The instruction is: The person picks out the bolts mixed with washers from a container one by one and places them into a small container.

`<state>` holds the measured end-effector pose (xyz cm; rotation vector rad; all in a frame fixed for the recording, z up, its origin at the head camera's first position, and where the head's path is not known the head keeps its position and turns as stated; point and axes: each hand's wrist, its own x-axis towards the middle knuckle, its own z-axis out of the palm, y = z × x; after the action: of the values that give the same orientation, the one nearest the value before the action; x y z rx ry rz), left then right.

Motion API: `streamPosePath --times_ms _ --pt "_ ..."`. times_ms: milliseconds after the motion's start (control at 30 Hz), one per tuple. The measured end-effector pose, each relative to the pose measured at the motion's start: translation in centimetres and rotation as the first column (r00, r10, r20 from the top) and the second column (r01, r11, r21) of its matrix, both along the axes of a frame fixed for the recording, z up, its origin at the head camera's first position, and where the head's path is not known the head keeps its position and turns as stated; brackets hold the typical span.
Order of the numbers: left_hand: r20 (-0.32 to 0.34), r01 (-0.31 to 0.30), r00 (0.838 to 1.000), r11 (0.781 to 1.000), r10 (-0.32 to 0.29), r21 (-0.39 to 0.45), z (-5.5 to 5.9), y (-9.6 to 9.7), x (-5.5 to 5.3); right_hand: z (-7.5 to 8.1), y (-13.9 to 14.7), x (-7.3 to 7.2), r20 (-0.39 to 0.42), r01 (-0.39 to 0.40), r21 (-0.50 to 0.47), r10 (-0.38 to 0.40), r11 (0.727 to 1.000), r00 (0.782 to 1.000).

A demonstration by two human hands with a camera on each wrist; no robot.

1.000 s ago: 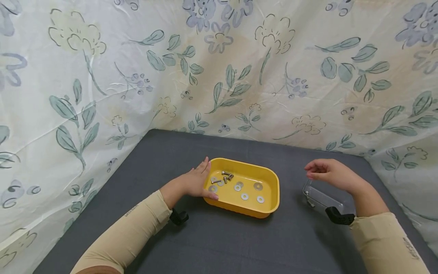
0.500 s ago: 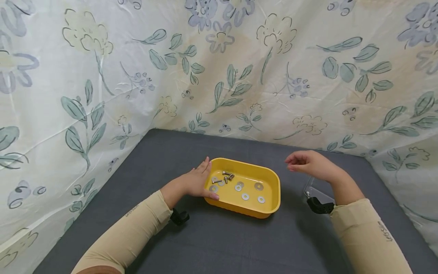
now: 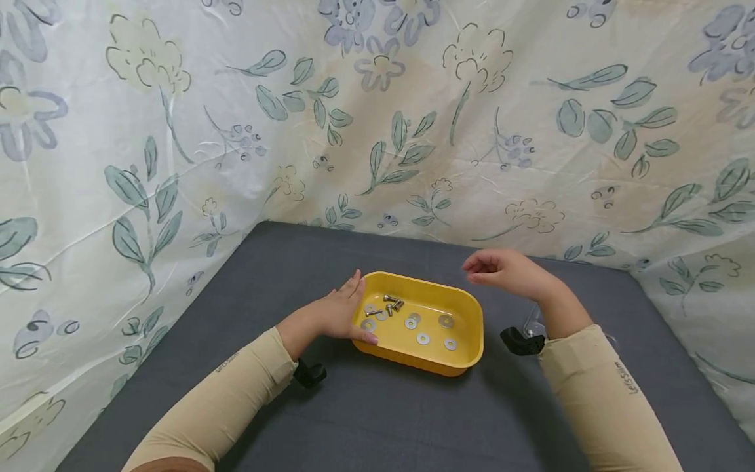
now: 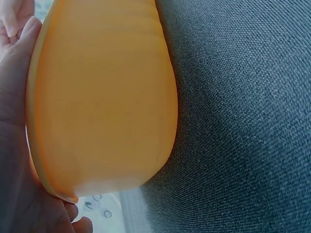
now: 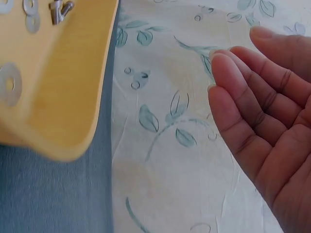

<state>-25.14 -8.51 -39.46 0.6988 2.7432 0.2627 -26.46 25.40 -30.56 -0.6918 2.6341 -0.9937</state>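
Observation:
A yellow tray (image 3: 413,358) sits on the table, with several metal screws (image 3: 390,309) toward its far left and several flat washers (image 3: 442,321) spread over its floor. My left hand (image 3: 333,316) grips the tray's left end, thumb on the near rim and fingers round the far side; the tray's orange-looking outer wall (image 4: 107,97) fills much of the left wrist view. Above the table, just beyond the tray's right end, hovers my right hand (image 3: 510,272). Its fingers (image 5: 252,104) are loosely bent and hold nothing, apart from the tray.
A clear plastic box (image 3: 533,322) stands to the right of the tray, mostly hidden behind my right forearm. Dark grey cloth covers the table (image 3: 377,419). A floral curtain (image 3: 366,131) hangs along the back and sides.
My right hand has moved left and a little farther back, from over the clear box toward the tray's right end. The left hand and the tray stay in place.

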Motion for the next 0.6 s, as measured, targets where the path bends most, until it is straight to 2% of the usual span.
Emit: streamPosePath --times_ms 267,600 --pt "-0.001 -0.005 1.000 1.000 0.005 -0.003 0.0 -0.1 0.0 -0.3 -2.4 -1.0 -0.007 -0.054 -0.021 0.054 0.998 0.999" --pt "0.005 0.012 1.000 1.000 -0.012 0.021 0.1 -0.2 -0.1 -1.6 -4.9 -2.2 -0.012 -0.096 -0.025 0.096 0.995 0.995"
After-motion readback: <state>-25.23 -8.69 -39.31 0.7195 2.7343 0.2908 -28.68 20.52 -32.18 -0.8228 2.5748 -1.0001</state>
